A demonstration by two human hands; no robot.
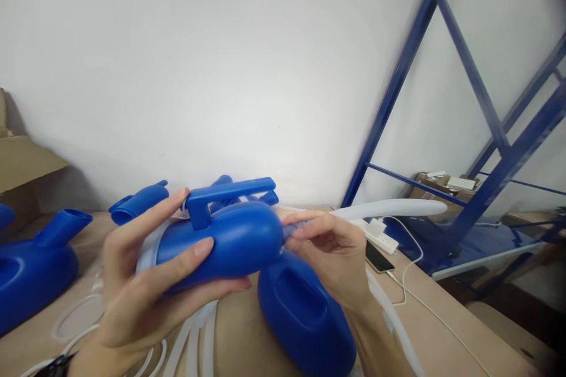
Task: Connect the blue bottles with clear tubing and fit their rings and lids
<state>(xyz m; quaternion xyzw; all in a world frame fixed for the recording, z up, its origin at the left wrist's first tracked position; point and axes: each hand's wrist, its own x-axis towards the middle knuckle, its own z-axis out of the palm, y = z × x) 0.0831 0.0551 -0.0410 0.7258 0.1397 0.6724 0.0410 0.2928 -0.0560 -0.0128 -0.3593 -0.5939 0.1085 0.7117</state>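
My left hand [141, 288] is wrapped round a blue plastic cup-shaped piece [239, 241] with a bar handle [232, 190] on top, held lying on its side. A whitish rim [150, 247] shows at its left end, partly behind my fingers. At its narrow right end, my right hand [333, 247] is closed in a pinch round the end of a clear tube [292, 230]; how far the two are joined is hidden by the fingers. Whitish hose [393, 208] sticks out behind my right hand. Below stands a blue plastic bottle [305, 312] with a recessed grip.
Another blue bottle [35, 271] stands at left, near a cardboard box [30, 159]. More blue cup pieces [141, 200] lie by the wall. White strips [194, 341] and a clear ring [77, 315] lie in front. Rightward are a phone [379, 258], power strip [382, 238] and blue metal frame [398, 82].
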